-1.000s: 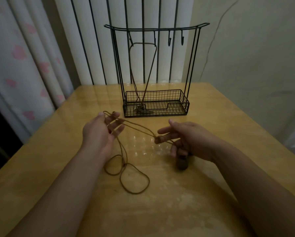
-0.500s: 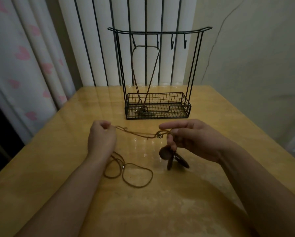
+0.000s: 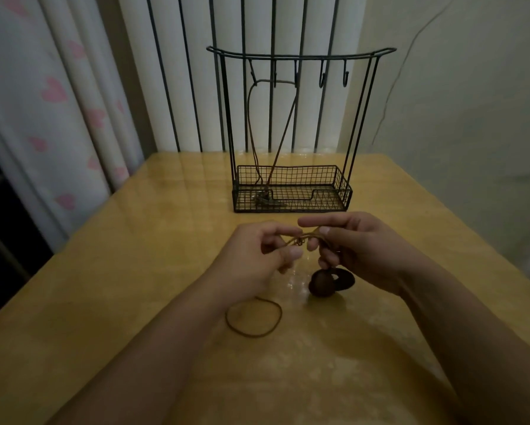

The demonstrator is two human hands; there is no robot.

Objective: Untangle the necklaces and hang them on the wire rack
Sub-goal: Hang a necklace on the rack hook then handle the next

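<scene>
Left hand (image 3: pixel 254 259) and right hand (image 3: pixel 361 250) both pinching knotted necklace cord (image 3: pixel 300 239) above counter (image 3: pixel 134 271) (dark pendants (image 3: pixel 322 282) dangling below).

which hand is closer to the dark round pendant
Right. The right hand is directly above the dark round pendant, which hangs under its fingers; the left hand is off to the pendant's left.
</scene>
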